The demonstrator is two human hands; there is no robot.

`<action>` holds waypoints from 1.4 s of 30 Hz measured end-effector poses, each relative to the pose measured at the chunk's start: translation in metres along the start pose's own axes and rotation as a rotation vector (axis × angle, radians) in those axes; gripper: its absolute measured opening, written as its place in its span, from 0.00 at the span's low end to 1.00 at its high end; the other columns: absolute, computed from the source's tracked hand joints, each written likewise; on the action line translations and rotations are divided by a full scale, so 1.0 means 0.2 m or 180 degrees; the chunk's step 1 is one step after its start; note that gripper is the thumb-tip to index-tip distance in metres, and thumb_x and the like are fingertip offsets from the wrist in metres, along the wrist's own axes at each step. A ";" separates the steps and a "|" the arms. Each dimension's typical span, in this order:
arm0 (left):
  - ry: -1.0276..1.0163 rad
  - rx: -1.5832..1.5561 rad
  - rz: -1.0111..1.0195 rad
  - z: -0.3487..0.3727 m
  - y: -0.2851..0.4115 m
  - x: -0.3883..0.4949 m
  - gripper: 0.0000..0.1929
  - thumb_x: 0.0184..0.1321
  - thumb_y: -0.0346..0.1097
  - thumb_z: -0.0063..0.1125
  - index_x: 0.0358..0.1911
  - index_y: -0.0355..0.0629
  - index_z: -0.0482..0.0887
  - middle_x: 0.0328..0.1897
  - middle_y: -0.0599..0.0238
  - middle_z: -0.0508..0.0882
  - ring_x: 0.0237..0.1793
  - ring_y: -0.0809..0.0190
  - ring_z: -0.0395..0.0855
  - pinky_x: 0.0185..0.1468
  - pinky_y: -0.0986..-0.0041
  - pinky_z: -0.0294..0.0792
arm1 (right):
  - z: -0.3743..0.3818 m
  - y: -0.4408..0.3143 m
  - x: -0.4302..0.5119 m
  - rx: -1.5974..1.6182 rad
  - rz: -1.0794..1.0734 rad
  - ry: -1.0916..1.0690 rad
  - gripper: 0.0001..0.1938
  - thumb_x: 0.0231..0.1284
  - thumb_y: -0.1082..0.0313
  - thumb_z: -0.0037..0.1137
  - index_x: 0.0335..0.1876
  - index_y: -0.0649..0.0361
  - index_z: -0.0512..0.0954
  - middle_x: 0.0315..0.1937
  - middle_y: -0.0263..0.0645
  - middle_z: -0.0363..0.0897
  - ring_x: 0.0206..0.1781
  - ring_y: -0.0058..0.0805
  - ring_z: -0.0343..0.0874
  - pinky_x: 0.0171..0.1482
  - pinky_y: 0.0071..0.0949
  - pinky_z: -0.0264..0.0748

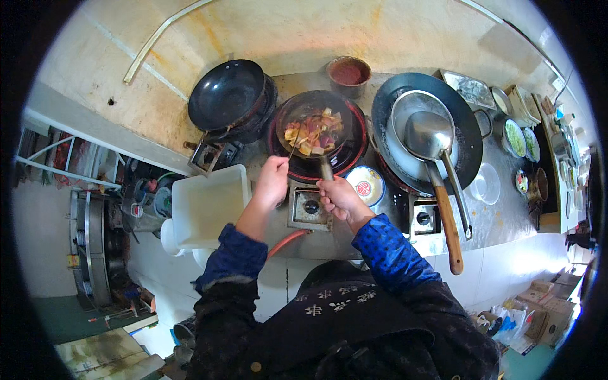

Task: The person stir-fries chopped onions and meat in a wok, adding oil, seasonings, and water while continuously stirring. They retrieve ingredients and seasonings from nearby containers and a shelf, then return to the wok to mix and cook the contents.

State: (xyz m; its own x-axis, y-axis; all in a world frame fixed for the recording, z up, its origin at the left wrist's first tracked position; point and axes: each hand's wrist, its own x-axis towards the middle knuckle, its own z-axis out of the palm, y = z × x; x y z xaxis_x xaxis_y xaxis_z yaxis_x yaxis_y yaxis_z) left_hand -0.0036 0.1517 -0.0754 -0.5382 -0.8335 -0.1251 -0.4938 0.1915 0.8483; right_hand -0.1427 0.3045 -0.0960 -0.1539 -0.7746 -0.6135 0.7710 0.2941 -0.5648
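Observation:
My left hand [272, 179] is closed around the thin handle of a cooking utensil [295, 140], whose far end is among the food in the wok. My right hand [338, 195] grips the short metal handle of that wok [349, 124]. Chopped food [313, 131], some pieces purple-red and some pale yellow, lies in the wok's middle. The wok is over a round burner [365, 142] with a dark, red-rimmed surround. Just beyond my right hand is a white plate [378, 183] with a blue rim and a red mark.
On the right, a large wok [468, 99] holds a strainer and a metal ladle [430, 135], whose handles stick out towards me. Black woks [228, 95] are stacked at the left. A white plastic tub [213, 209] stands near my left forearm. A brown pot [349, 78] stands behind the burner.

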 end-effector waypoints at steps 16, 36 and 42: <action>0.0209 0.1414 0.0932 -0.04 0.10 -0.19 0.09 0.71 0.33 0.51 0.49 0.41 0.78 0.42 0.42 0.86 0.46 0.35 0.84 0.50 0.49 0.75 | 0.04 0.02 -0.02 0.0264 -0.0113 -0.0042 0.07 0.68 0.71 0.54 0.36 0.55 0.67 0.24 0.28 0.68 0.19 0.16 0.66 0.15 0.19 0.59; -0.0797 0.0171 -0.0509 -0.18 0.01 -0.05 0.26 0.71 0.36 0.56 0.71 0.43 0.68 0.36 0.69 0.75 0.25 0.74 0.62 0.26 0.76 0.62 | -1.06 0.83 -1.05 -0.2610 -0.1228 0.0779 0.19 0.63 0.51 0.61 0.45 0.61 0.82 0.41 0.51 0.85 0.47 0.50 0.83 0.50 0.44 0.78; -0.1163 -0.0560 -0.0091 0.03 0.37 -0.17 0.17 0.70 0.32 0.55 0.59 0.41 0.71 0.45 0.59 0.83 0.34 0.61 0.77 0.36 0.72 0.69 | -1.76 2.02 -1.59 0.0089 -0.0325 0.4077 0.18 0.64 0.62 0.58 0.55 0.64 0.77 0.40 0.48 0.87 0.41 0.39 0.88 0.47 0.38 0.82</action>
State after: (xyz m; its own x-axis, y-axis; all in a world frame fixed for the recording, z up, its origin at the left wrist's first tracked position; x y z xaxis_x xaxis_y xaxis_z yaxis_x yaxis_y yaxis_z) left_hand -0.0262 0.1973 -0.0124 -0.7489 -0.5920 -0.2977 -0.4046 0.0527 0.9130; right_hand -0.0002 0.8666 -0.3233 -0.6817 0.2999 -0.6673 0.7310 0.2417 -0.6382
